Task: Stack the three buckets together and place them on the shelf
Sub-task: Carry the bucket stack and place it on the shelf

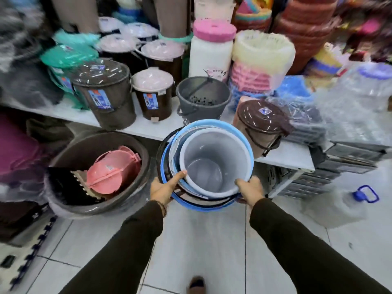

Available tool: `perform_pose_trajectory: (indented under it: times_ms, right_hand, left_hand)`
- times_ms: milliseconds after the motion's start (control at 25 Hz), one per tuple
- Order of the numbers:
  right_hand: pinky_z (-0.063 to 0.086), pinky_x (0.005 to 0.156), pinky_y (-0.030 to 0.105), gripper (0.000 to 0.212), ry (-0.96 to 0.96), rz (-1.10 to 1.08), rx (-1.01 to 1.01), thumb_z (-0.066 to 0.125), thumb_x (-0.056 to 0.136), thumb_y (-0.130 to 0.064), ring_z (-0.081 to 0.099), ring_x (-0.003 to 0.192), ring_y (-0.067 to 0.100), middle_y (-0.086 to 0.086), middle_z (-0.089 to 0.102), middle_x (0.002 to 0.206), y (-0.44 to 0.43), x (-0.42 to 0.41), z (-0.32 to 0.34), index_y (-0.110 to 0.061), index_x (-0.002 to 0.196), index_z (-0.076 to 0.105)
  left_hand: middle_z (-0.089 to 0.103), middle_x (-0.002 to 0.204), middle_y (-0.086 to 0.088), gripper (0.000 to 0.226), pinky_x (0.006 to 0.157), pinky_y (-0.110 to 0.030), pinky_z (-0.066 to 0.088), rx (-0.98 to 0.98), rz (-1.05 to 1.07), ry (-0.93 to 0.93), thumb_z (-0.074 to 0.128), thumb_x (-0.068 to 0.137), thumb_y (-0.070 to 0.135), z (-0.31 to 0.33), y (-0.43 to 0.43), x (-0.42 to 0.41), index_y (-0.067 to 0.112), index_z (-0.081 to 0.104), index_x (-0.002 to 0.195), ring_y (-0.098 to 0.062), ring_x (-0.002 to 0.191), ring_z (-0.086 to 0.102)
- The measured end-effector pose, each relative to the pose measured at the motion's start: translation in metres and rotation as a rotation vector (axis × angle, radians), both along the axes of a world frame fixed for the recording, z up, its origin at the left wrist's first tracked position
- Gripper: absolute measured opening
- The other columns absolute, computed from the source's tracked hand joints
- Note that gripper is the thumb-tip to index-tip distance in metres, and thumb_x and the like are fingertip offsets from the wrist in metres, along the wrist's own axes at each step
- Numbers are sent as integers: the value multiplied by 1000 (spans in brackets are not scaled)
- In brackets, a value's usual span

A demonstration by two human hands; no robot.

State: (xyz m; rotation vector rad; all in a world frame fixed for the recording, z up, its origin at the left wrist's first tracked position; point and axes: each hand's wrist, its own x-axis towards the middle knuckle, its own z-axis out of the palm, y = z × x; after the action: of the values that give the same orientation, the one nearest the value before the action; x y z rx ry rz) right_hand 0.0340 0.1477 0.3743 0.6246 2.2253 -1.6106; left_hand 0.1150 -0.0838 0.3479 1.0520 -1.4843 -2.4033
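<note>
Buckets [212,164]: three, nested, grey inside blue; carried above the floor, just short of the shelf [148,128] front edge. Left hand [163,187] clamped on near rim, thumb inside; right hand [250,187] gripping rim opposite. Likely light, stiff, smooth plastic; best held by rims. Free spot near grey basket [203,98].

Three buckets [209,164] nested into one stack, mouths up and tipped toward the camera: pale grey innermost, light blue around it, dark brown with a blue rim outermost. Held off the floor at the near rim, just before the white shelf [148,129] edge, not yet on it.
</note>
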Motion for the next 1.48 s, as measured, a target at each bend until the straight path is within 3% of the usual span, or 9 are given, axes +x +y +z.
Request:
perform_pose_trajectory:
  times_ms: [80,200,360,440,560,720,960,1200,1480]
  right_hand:
    - [56,56,35,23,90,20,2,61,85,-12,62,92,34,16,58,110,-10,-4,64,-10,106,52]
    - [59,79,48,32,239,13,97,66,81,-18,63,102,37,19,65,114,-18,-20,138,-5,110,59]
    - [54,94,46,44,442,17,122,69,78,-22,65,108,37,20,69,117,-37,-78,226,-3,117,63]
    - [57,82,33,40,501,13,53,69,78,-19,67,98,32,15,71,107,-54,-123,259,-4,115,65]
    - [43,37,14,19,509,18,-19,67,78,-16,58,64,12,6,63,84,-85,-193,283,-12,96,62]
    - [45,35,17,15,360,-15,-28,66,78,-12,59,62,21,12,63,87,-128,-294,256,-8,92,63]
    - [53,97,50,54,43,-4,143,66,77,-24,65,110,42,23,68,116,-155,-368,136,4,123,62]
    - [57,89,57,56,-110,-70,158,73,78,-26,66,109,45,28,65,122,-164,-381,70,6,123,59]
    - [57,90,53,67,-117,-124,217,82,73,-37,67,103,41,22,67,117,-163,-375,71,0,123,55]
  left_hand:
    - [78,106,-11,76,85,-50,61,-53,35,105,97,42,35,61,-8,0,12,73,110,-32,100,74]
    - [80,103,-4,75,80,-34,62,-179,46,228,95,44,42,133,-18,-19,15,73,110,-25,100,75]
    - [78,109,-8,61,93,-44,58,-269,49,412,92,55,35,216,-41,-78,13,73,108,-28,104,73]
    - [79,104,-9,57,90,-46,59,-290,40,451,92,54,39,246,-59,-123,16,75,103,-29,100,74]
    - [81,92,-2,50,78,-40,63,-289,19,482,93,54,41,271,-90,-198,20,78,97,-25,88,77]
    - [81,94,-6,56,79,-40,62,-212,-57,309,94,50,45,252,-133,-298,20,79,96,-28,90,76]
    - [76,108,-17,66,91,-56,57,-38,-131,-6,93,57,32,152,-165,-378,7,71,113,-33,99,73]
    - [72,112,-24,36,85,-57,58,12,-118,-246,88,70,20,85,-166,-408,8,64,94,-37,97,71]
    - [59,134,-25,81,99,-53,53,-159,-248,-408,85,70,34,80,-163,-420,-3,50,132,-40,117,62]
